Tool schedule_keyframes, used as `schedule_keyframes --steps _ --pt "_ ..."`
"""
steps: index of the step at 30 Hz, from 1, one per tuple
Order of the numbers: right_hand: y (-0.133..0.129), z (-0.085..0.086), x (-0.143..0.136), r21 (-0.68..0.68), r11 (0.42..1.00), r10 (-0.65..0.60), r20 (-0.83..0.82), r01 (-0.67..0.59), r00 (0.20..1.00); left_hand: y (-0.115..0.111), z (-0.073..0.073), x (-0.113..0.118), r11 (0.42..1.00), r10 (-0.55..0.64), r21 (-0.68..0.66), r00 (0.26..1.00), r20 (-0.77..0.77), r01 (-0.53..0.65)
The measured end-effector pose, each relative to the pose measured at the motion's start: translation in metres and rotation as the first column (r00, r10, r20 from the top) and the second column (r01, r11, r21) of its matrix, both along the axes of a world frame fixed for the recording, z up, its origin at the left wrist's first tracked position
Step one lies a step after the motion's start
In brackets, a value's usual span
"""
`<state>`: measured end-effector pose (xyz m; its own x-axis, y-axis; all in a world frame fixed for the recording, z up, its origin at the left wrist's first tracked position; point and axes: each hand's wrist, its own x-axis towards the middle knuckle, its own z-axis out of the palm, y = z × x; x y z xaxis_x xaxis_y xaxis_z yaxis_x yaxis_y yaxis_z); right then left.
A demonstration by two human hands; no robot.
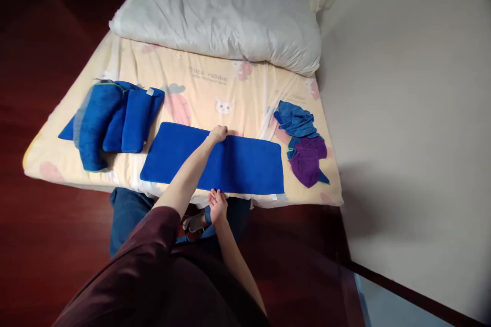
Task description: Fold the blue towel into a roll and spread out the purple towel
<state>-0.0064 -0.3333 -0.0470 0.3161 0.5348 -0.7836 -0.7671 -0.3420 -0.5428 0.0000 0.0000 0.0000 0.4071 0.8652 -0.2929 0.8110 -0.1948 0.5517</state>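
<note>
A blue cloth, looking like a towel, lies spread lengthwise along the bed's near edge, with a soft crease across its middle. My left hand reaches over it, fingers closed on its far edge near the middle. At the near edge is my right hand, palm up; its thumb and a finger seem to pinch the cloth's border while the other fingers are loosely spread. A small white tag shows at the cloth's near right corner.
Folded blue cloths are piled on the left of the patterned bed sheet. Crumpled blue cloth and purple cloth lie at the right. A pale quilt covers the far end; a wall rises at right.
</note>
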Motion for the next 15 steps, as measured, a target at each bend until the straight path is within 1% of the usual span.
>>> schedule_keyframes --steps 3,8,12,15 --pt "-0.003 -0.002 -0.001 -0.020 1.000 -0.015 0.026 0.015 1.000 0.002 0.000 0.000 0.999 0.005 0.035 1.000 0.029 -0.006" --pt "0.000 0.001 -0.001 0.015 0.999 -0.036 0.041 0.035 0.999 0.003 0.008 0.003 0.997 0.008 0.076 0.998 0.069 -0.014" --pt "0.000 0.007 0.002 0.080 0.997 -0.011 0.087 0.004 0.996 0.001 0.019 0.001 0.995 0.010 0.095 0.995 0.096 -0.019" --pt "-0.004 0.017 0.005 0.133 0.990 0.015 0.165 -0.037 0.986 0.002 0.034 -0.004 0.992 0.015 0.121 0.991 0.134 -0.031"
